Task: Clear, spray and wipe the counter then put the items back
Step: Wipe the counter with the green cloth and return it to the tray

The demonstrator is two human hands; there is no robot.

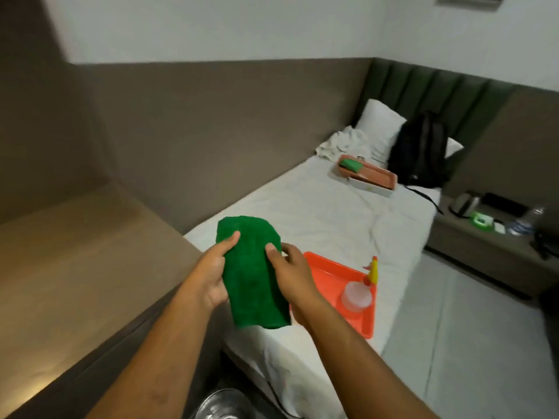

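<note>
A green cloth (252, 267) hangs folded between both hands in front of me, above the near end of the bed. My left hand (213, 272) grips its left edge with the thumb on top. My right hand (292, 275) pinches its right edge. The brown counter (75, 252) lies to my left with a bare top. On the bed to the right of my hands, an orange tray (332, 276) carries a clear spray bottle (358, 293) with a yellow and red trigger head.
Farther up the white bed (317, 213) sit a second tray (372, 175) with a green sponge, crumpled white cloth, a pillow and a black backpack (420, 149). A side table (490, 234) with small items stands at the right. Grey floor runs beside the bed.
</note>
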